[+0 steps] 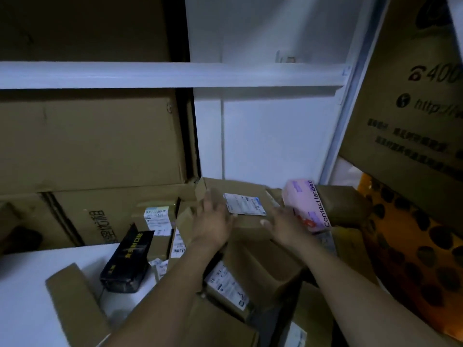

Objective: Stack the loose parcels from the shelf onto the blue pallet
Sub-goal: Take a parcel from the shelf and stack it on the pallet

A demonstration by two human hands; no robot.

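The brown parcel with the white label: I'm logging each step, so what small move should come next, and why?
Probably close both hands on the parcel and lift it. The left hand lies open at its left side, the right hand open at its right, neither gripping yet. The pink contact lenses box sits close by, so lift gently.

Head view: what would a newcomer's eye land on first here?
At centre, the left hand and right hand reach to either side of a brown cardboard parcel with a white shipping label. Just right of it, a pink box printed "Contact lenses" leans close by the right hand's fingers. At lower left, a glossy black pouch lies on a white surface.
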